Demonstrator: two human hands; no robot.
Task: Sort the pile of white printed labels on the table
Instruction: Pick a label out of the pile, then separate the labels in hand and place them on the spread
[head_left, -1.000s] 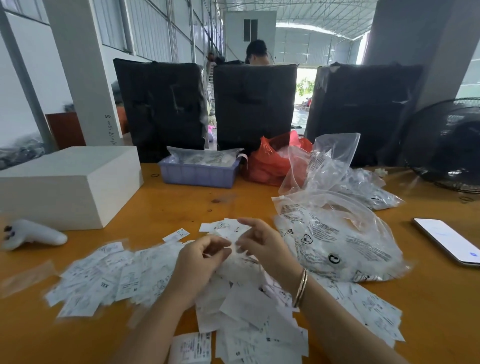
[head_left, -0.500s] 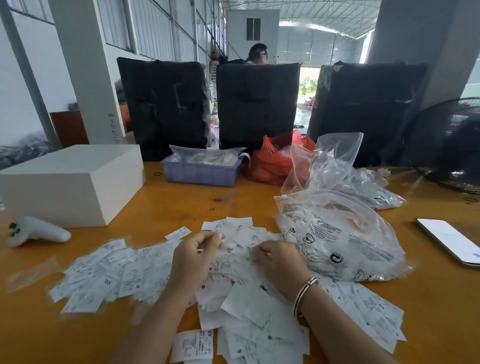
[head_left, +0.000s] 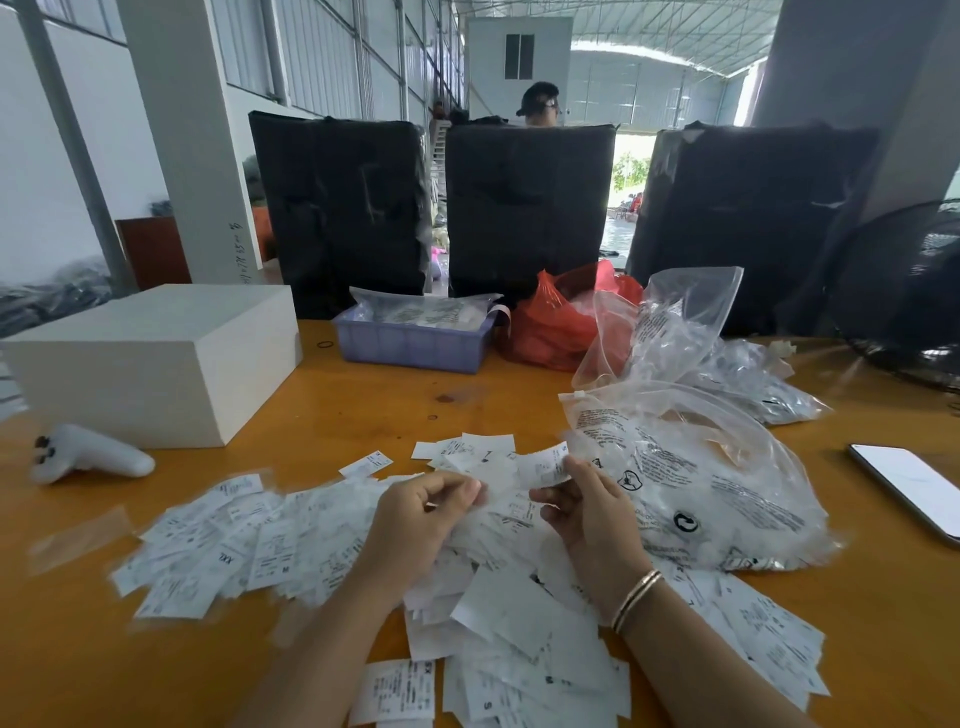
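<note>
Head view here, and the thing I care about is the single label (head_left: 543, 464) my right hand (head_left: 589, 512) has lifted just above the pile of labels (head_left: 332, 540). Thumb and fingertips pinch its lower right edge, so the slip sticks up and to the left of the fingers, long axis running roughly left to right with a slight tilt. My left hand (head_left: 421, 519) hovers just left of it, fingers curled in; there's something white at the fingertips, but it's too blurry for me to say whether it's actually pinching a label. Either way the left hand is the nearer free one, so I'd guess the next move is a handoff or a drop onto the flatter spread left of the pile.

The pile itself sprawls across the near part of the wooden table (head_left: 363, 410). Just right of the pile, touching it, sits a clear printed plastic bag (head_left: 701, 483). Far right of the pile lies a phone (head_left: 914, 486). Left of the pile and beyond it are a white controller (head_left: 91, 457) and a white box (head_left: 150, 358).
</note>
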